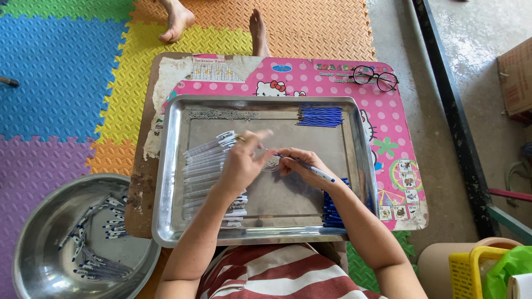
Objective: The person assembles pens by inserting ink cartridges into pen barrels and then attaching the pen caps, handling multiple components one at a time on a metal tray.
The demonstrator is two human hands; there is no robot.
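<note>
My right hand (303, 164) pinches a slim white pen with a blue tip (313, 168), its length running out toward four o'clock across my fingers. My left hand (243, 161) hovers just beside it at nine o'clock, fingers loosely curled with the forefinger stretched toward one o'clock; it seems to grip something small, though I cannot tell what. Both hands sit over the middle of the shallow rectangular steel tray (170, 166). Under my left wrist lies a long row of clear pen barrels with white ends (206, 166). At twelve o'clock in the tray lie a line of tiny metal springs (221, 114) and, toward one o'clock, a bunch of blue ink refills (320, 117). More blue pieces (331, 213) pile at five o'clock. A round steel bowl (39, 238) of finished pens rests well apart at eight o'clock.
</note>
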